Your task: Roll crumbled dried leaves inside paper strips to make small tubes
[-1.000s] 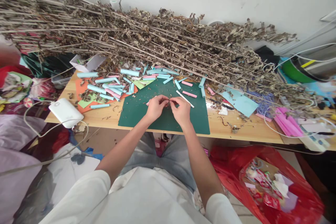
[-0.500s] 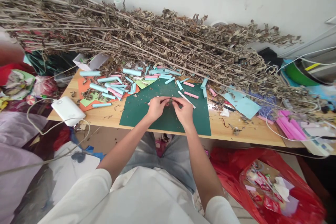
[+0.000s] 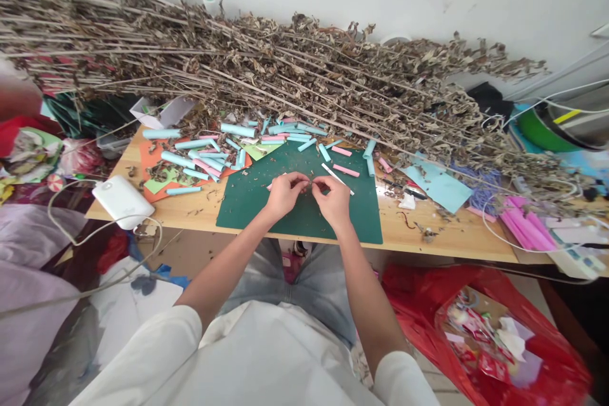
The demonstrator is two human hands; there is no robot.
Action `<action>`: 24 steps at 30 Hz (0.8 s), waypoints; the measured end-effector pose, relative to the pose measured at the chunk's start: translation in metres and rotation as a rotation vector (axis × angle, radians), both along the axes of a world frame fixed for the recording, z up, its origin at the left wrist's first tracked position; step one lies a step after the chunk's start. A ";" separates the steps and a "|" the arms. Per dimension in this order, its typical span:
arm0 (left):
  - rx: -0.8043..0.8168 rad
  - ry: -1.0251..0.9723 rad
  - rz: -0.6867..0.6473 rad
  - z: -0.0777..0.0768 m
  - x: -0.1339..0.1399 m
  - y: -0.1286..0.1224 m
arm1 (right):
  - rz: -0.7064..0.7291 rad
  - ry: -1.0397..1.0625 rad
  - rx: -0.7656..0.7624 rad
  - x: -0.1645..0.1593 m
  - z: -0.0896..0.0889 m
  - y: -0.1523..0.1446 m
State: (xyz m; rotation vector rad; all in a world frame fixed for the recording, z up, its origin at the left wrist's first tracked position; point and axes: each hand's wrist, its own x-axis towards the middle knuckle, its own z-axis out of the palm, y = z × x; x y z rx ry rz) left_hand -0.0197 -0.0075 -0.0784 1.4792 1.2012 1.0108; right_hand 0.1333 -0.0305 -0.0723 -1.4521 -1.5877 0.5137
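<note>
My left hand [image 3: 285,193] and my right hand [image 3: 333,198] meet fingertip to fingertip over a green cutting mat [image 3: 257,209]. Both are closed in a pinch. What the fingers hold is too small to make out; brown dried leaf crumbs lie on the mat around them. A thin white paper strip [image 3: 333,174] lies just beyond my right hand. Farther back on the mat are pink paper rolls [image 3: 346,170] and a short light-blue paper roll [image 3: 324,152].
Dried leafy stalks [image 3: 285,70] heap along the wall. More blue rolls [image 3: 177,158] lie on orange paper at left, by a white power bank [image 3: 123,201]. At right are blue paper [image 3: 440,185], purple yarn [image 3: 480,187] and a red rubbish bag [image 3: 413,304] below the wooden table [image 3: 457,241].
The dark, leaf-like bit that showed between my fingertips is hardly visible now. My fingers have shifted slightly and stay pinched in the same place.
</note>
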 end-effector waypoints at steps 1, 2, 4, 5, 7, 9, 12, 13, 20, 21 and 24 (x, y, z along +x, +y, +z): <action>-0.009 -0.013 0.007 -0.001 0.000 0.001 | -0.028 0.010 0.000 0.001 0.000 0.000; -0.018 -0.033 0.012 -0.003 0.000 0.001 | -0.054 0.023 0.001 0.002 -0.001 0.000; -0.035 -0.074 0.009 -0.005 0.001 0.003 | -0.073 0.052 -0.004 0.004 -0.001 0.000; -0.043 -0.093 0.007 -0.005 0.001 0.003 | -0.068 0.069 -0.015 0.005 0.000 0.000; -0.053 -0.123 0.013 -0.005 0.002 0.003 | -0.052 0.112 -0.039 0.004 0.001 -0.002; -0.064 -0.154 0.030 -0.003 0.004 0.003 | -0.031 0.163 -0.057 0.003 0.002 -0.003; -0.105 -0.218 0.051 -0.001 0.007 0.000 | 0.028 0.223 -0.064 -0.001 0.003 -0.006; -0.126 -0.244 0.056 0.000 0.007 0.000 | 0.049 0.238 -0.063 -0.002 0.003 -0.006; -0.204 -0.289 0.038 -0.002 0.010 -0.003 | -0.005 0.121 -0.011 -0.004 0.003 -0.006; -0.177 -0.254 0.029 -0.001 0.009 -0.003 | -0.008 0.091 0.000 -0.003 0.003 -0.006; -0.056 -0.093 -0.001 0.002 0.006 -0.004 | 0.007 0.064 0.023 -0.002 0.005 -0.006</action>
